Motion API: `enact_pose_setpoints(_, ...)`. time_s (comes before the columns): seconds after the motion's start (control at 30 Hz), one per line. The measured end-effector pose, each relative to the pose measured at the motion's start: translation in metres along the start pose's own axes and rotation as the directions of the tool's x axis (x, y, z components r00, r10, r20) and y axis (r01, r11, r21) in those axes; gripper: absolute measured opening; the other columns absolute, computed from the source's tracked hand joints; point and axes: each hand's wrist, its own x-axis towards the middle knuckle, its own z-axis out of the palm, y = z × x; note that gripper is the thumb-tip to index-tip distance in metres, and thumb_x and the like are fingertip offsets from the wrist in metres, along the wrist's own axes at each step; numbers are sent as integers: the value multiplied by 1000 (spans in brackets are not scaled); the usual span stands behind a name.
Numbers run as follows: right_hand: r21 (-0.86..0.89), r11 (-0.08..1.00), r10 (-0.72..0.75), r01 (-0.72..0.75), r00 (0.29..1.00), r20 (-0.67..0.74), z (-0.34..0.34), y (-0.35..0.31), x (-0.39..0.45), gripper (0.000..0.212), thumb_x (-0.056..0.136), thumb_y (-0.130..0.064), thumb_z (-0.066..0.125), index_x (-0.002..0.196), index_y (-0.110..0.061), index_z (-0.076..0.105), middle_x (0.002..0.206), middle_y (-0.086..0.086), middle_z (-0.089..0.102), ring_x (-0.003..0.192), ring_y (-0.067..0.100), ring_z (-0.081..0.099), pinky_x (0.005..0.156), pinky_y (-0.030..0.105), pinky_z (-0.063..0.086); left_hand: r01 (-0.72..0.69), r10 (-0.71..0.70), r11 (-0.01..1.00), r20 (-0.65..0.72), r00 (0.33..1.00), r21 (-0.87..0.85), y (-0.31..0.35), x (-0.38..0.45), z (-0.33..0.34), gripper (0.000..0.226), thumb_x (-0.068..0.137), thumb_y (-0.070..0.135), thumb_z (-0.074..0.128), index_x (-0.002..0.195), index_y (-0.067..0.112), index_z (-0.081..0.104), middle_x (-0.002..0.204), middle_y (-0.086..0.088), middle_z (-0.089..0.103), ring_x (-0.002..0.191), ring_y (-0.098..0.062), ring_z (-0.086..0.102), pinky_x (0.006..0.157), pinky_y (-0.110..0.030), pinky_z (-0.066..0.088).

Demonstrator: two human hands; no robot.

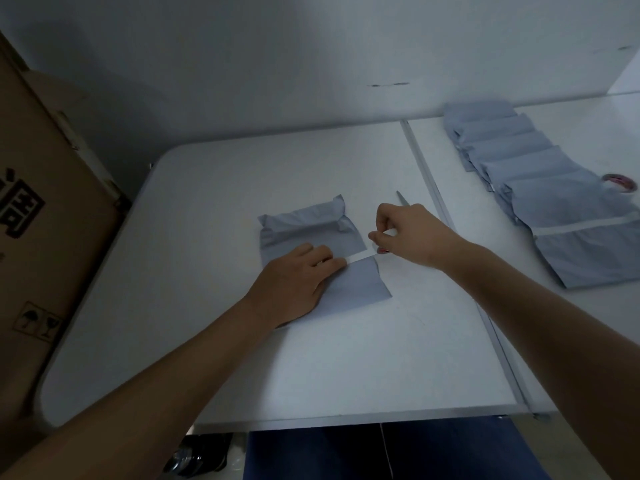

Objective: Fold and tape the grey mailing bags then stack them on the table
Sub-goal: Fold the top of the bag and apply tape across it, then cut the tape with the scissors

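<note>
Head view: left hand (294, 282) presses flat, fingers together, on the grey mailing bag (311, 237); just right of those fingertips, right hand (405, 233) pinches something small, unclear what.

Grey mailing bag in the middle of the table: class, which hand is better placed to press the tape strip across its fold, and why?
Probably the right hand: it pinches what looks like a tape strip beside the grey mailing bag. The left hand lies flat on the fold, pinning it.
</note>
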Motion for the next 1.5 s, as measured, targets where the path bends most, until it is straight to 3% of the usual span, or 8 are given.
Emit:
enact_pose_setpoints(0.07, -78, 997, -13, 13, 1000, -1, 1, -1, 1, 17, 92, -34, 59, 87, -19, 51, 88, 5, 67, 74, 17, 69, 71, 37, 56, -27, 26, 1000, 46, 999, 17, 0, 3, -2, 37, 93, 22, 41, 125, 23, 60, 103, 1, 59, 83, -18, 52, 54, -33, 50)
enact_pose_setpoints(0.17, -191, 981, -28, 28, 1000, 4, 3, -3, 2, 18, 91, -39, 57, 90, -21, 53, 92, 6, 66, 72, 20, 64, 71, 37, 55, -89, 86, 995, 82, 993, 40, -1, 11, -2, 46, 87, 21, 40, 129, 22, 58, 98, -2, 58, 76, -20, 51, 50, -30, 47)
enact_pose_setpoints(0.37, -168, 985, -26, 28, 1000, 11, 4, -1, 2, 18, 92, -40, 55, 89, -23, 54, 89, 5, 68, 77, 21, 66, 73, 38, 56, -109, 110, 994, 157, 981, -18, -4, 19, 0, 60, 76, 16, 67, 135, 21, 54, 98, -3, 55, 80, -21, 52, 50, -26, 43)
enact_pose_setpoints(0.6, -114, 993, -21, 22, 1000, 7, 5, 0, 3, 15, 96, -33, 48, 88, -23, 56, 81, 0, 69, 76, 19, 69, 73, 40, 57, -9, 57, 984, 264, 963, -181, -14, 26, 0, 61, 80, 29, 31, 137, 26, 53, 96, -2, 51, 80, -18, 49, 65, -32, 47)
enact_pose_setpoints(0.77, -158, 987, -42, 40, 999, -6, 7, 1, 2, 15, 92, -38, 53, 85, -25, 52, 83, 2, 68, 72, 20, 67, 68, 41, 57, -25, 74, 981, 250, 965, -191, -18, 28, 3, 58, 82, 28, 33, 136, 27, 54, 95, -3, 51, 78, -12, 42, 68, -24, 35)
enact_pose_setpoints(1.2, -406, 910, -111, 80, 992, -54, 6, 1, -1, 19, 99, -31, 46, 97, -14, 55, 84, 5, 63, 73, 22, 58, 58, 29, 43, 22, 30, 983, 273, 962, -185, -11, 26, -4, 56, 82, 25, 35, 136, 25, 54, 94, -3, 51, 78, -17, 47, 67, -33, 49)
enact_pose_setpoints(1.37, -355, 932, -112, 71, 989, -96, 9, 6, -2, 19, 97, -35, 48, 95, -18, 55, 86, 2, 64, 75, 21, 60, 59, 29, 44, 30, 12, 989, 278, 961, -145, -9, 28, -3, 60, 82, 20, 44, 142, 28, 45, 97, -3, 49, 80, -11, 35, 71, -32, 46)
enact_pose_setpoints(1.5, -195, 980, -54, 32, 993, -106, 9, 8, -3, 24, 95, -43, 53, 91, -20, 60, 88, -1, 67, 80, 18, 64, 71, 37, 54, 16, 18, 996, 367, 930, -89, -7, 34, -4, 67, 86, 22, 50, 148, 37, 30, 99, 5, 35, 86, -9, 31, 77, -23, 36)
